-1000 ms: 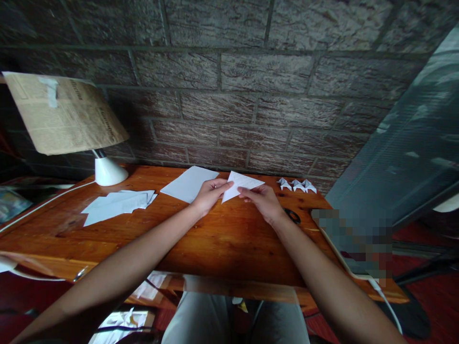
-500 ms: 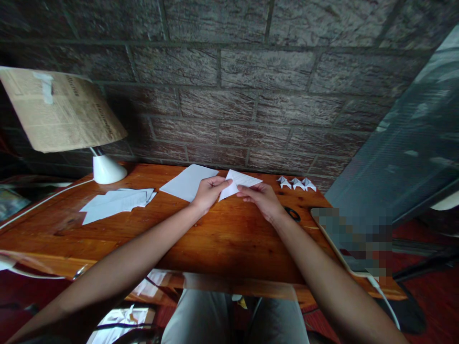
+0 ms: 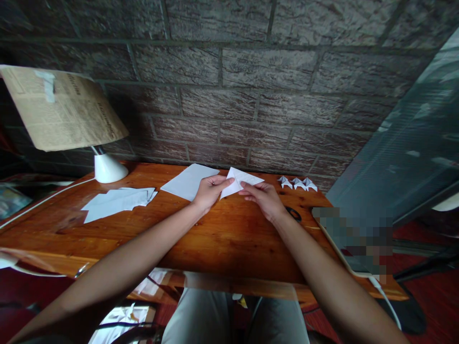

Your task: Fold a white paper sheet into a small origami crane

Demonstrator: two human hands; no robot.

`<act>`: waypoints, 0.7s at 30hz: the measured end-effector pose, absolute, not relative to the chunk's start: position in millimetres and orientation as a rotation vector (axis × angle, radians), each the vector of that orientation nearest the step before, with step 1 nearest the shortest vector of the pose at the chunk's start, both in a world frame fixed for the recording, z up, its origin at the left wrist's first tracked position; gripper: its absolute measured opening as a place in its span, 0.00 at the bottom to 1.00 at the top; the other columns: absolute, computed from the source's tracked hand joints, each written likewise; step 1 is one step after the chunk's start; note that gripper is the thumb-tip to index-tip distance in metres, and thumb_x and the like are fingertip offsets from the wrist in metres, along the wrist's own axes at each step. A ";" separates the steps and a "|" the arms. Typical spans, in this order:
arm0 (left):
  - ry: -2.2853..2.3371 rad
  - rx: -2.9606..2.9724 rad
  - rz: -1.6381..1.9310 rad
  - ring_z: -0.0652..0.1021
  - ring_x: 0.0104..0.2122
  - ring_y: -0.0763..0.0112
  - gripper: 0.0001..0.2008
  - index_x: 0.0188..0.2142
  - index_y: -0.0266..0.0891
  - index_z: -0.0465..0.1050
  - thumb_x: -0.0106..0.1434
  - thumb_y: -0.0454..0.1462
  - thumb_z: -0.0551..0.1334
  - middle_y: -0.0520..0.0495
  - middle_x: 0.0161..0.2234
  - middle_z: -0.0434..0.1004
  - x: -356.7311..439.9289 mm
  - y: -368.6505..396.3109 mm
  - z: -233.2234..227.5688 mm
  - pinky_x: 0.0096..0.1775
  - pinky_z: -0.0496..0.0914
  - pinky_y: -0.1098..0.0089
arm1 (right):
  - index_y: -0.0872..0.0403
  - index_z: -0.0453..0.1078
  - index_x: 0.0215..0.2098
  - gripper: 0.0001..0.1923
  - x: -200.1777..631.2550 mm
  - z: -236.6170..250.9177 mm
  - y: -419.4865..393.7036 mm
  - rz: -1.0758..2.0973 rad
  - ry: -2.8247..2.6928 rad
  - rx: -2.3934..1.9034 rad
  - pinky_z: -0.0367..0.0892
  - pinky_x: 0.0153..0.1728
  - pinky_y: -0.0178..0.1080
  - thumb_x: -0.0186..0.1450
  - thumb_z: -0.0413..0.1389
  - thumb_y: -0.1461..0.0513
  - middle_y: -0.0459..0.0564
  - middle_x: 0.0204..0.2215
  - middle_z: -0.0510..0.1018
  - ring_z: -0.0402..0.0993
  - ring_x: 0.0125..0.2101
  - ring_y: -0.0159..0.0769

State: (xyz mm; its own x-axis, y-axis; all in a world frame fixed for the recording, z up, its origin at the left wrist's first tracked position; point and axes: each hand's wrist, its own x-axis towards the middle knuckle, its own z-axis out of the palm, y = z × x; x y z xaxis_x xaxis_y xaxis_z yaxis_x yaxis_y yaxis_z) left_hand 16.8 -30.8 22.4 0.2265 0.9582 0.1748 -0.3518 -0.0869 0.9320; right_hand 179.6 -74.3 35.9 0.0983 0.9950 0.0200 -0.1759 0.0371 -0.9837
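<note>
Between my two hands, above the wooden desk [image 3: 215,243], is a folded white sheet of paper [image 3: 234,187] with a pointed top and a corner reaching right. My left hand [image 3: 211,192] pinches its left side, thumb on the front face. On the right, my right hand [image 3: 262,195] grips the paper with thumb and fingers near its middle. Behind my left hand lies a stack of white paper [image 3: 186,180]. Three small folded paper figures [image 3: 298,183] stand in a row at the back right of the desk.
Loose paper pieces [image 3: 118,201] lie at the left, in front of a lamp [image 3: 109,167] with a newspaper shade. A black ring-shaped object [image 3: 294,214] sits beside my right wrist. A tablet-like device [image 3: 340,248] with a white cable rests at the right edge. A brick wall [image 3: 236,105] rises behind.
The paper and both hands have barely moved; the right thumb sits slightly higher and further right on the sheet. The whole view has shifted a little.
</note>
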 end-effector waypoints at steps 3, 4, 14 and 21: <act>0.710 1.153 1.271 0.74 0.25 0.74 0.18 0.27 0.37 0.79 0.42 0.46 0.76 0.50 0.26 0.80 17.5 -31.4 22.7 0.32 0.66 0.71 | 0.57 0.78 0.26 0.14 179.7 35.8 -74.0 1.196 -1.039 -1.101 0.67 0.26 0.29 0.47 0.71 0.56 0.51 0.27 0.83 0.80 0.28 0.32; 0.715 1.157 1.276 0.73 0.24 0.75 0.17 0.27 0.37 0.79 0.42 0.46 0.76 0.50 0.25 0.80 17.8 -31.8 23.0 0.31 0.66 0.71 | 0.57 0.79 0.26 0.14 179.6 35.7 -73.8 1.199 -1.040 -1.101 0.67 0.26 0.29 0.47 0.71 0.56 0.51 0.27 0.83 0.80 0.28 0.31; 0.765 1.173 1.296 0.73 0.25 0.75 0.18 0.26 0.36 0.79 0.42 0.47 0.76 0.49 0.26 0.80 19.0 -31.7 21.6 0.31 0.64 0.72 | 0.55 0.80 0.29 0.13 178.4 33.2 -73.8 1.234 -1.053 -1.096 0.68 0.26 0.29 0.47 0.71 0.58 0.50 0.29 0.84 0.80 0.28 0.32; 0.724 1.209 1.241 0.74 0.25 0.74 0.18 0.28 0.36 0.79 0.43 0.46 0.75 0.49 0.26 0.80 18.4 -30.4 19.8 0.31 0.65 0.72 | 0.55 0.79 0.28 0.11 180.3 33.0 -73.0 1.229 -1.017 -1.094 0.67 0.25 0.27 0.47 0.71 0.60 0.49 0.29 0.83 0.79 0.27 0.29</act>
